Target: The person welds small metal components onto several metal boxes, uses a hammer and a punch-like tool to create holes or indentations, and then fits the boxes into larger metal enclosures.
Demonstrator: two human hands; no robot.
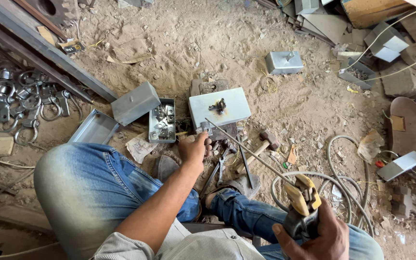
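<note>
**Welding a small metal box on a dirt floor**

So the whole setup is on the sandy floor (246, 43), littered with scrap. Biggest thing in view is the person's knee in blue jeans (87, 188), sitting low over the work. Off to the far left there's a pile of metal ring clamps (20, 103). Next down, a white metal box (219, 108) lies flat in the middle, just beyond the left hand. Left of it sits an open grey tray of small metal brackets (162, 123), with a closed grey box (135, 102) touching its corner. The right hand (316, 238) is wrapped tight around a yellow electrode holder (303, 200), low right; its thin welding rod (249, 147) runs up to the white box's near edge. The left hand (194, 149) is pressed down at that same edge, fingers curled; can't tell if it's gripping anything. A hammer (263, 144) lies just right.
</note>
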